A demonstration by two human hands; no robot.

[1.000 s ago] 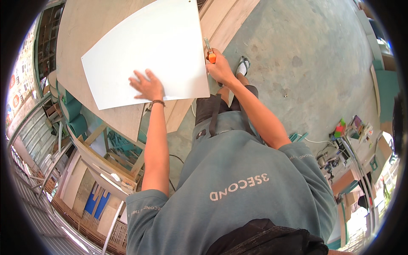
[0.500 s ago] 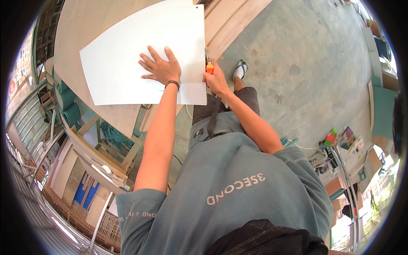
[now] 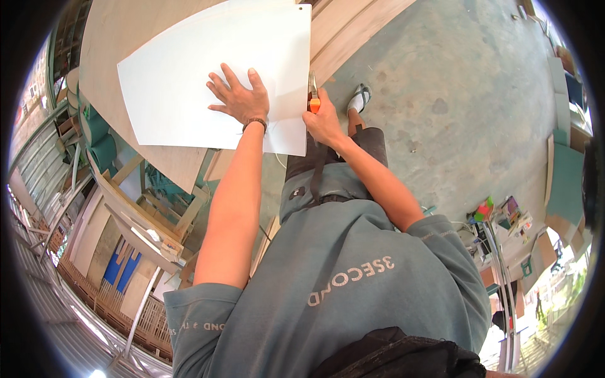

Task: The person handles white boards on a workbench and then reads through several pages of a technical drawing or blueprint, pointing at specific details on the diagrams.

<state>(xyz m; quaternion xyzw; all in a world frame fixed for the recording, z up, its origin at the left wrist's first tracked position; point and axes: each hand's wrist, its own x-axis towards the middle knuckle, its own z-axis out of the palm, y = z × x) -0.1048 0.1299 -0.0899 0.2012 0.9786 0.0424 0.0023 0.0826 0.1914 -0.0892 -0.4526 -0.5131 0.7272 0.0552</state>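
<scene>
A large white sheet (image 3: 183,94) with a curved far edge lies over a wooden tabletop, its near right corner jutting past the wood. My left hand (image 3: 239,97) rests flat on the sheet with fingers spread. Along the sheet's right edge, my right hand (image 3: 324,121) is closed around an orange utility knife (image 3: 314,105). Its metal blade points away from me beside that edge. Whether the blade touches the sheet I cannot tell. My fingers hide most of the handle.
The pale wooden tabletop (image 3: 104,44) extends left under the sheet. Long wooden boards (image 3: 353,28) run off beyond its right edge. A wooden frame (image 3: 135,214) stands at lower left. Tools and clutter (image 3: 504,217) lie on the right, over a concrete floor (image 3: 435,107).
The sheet's near right part has tilted slightly, and its right edge sits a little further right. My right hand with the knife has shifted slightly right. My left hand stays spread on the sheet.
</scene>
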